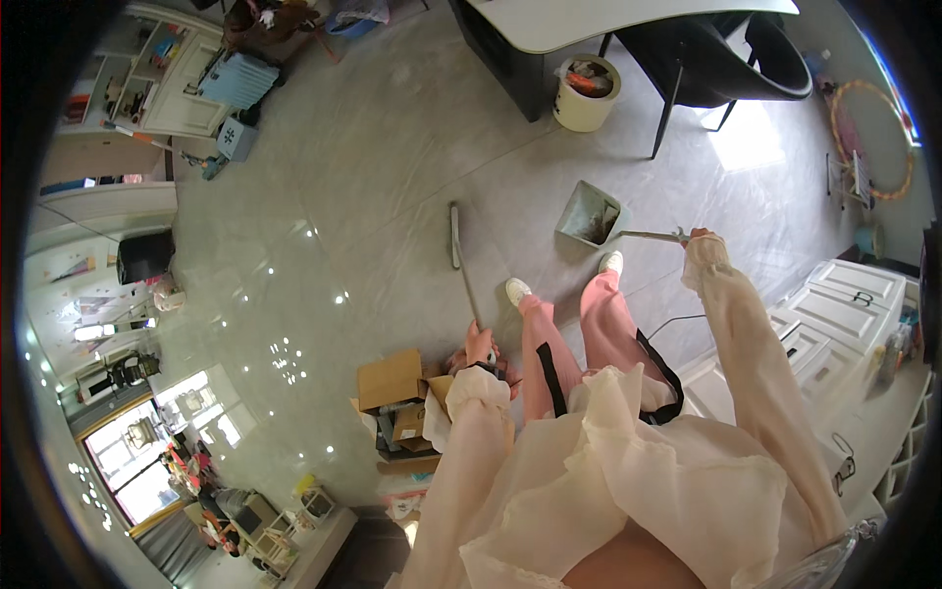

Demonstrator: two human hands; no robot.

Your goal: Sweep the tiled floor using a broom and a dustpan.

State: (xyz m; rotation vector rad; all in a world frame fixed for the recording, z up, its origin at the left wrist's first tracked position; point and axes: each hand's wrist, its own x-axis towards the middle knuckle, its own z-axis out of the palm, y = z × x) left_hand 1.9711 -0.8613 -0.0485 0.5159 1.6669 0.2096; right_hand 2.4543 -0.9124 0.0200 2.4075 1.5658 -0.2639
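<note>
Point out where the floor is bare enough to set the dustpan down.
Bare floor lies left of the broom, toward the white cabinet, and between the dustpan and the waste bin. Crowded: the cardboard boxes beside the left hand.

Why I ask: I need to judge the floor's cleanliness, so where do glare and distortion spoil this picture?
Head view: small bright glints dot the glossy grey floor left of the broom; a sunlit patch burns out beside the chair; the fisheye bends the table and cabinet edges near the dark rim; the dustpan stays reasonably sharp.
</note>
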